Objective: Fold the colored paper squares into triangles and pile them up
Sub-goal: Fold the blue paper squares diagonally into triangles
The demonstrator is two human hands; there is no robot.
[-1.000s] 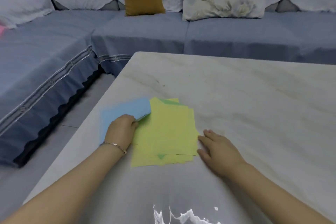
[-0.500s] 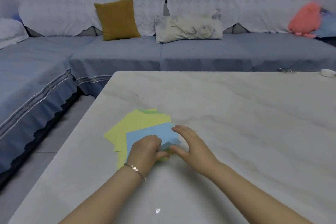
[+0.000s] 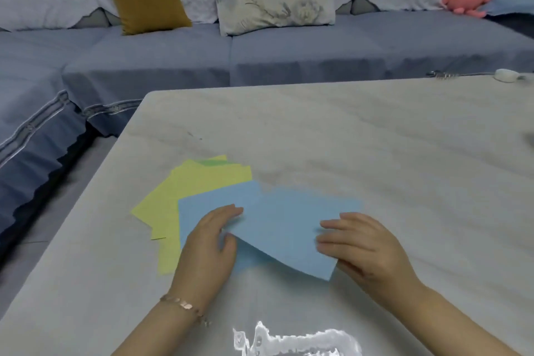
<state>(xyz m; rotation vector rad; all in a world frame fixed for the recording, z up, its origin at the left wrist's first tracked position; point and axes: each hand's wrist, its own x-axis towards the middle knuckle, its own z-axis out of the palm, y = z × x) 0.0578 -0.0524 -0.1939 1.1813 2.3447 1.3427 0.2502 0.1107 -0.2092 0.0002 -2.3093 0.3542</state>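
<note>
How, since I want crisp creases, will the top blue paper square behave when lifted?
Probably floppy: the top blue paper square curves between the left hand and right hand. Likely light, being thin; may slide on the smooth table.

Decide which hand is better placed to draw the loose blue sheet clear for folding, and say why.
Right. The right hand holds the loose blue sheet by its right edge, fingers on top. The left hand rests on the stack, probably steadying it.
</note>
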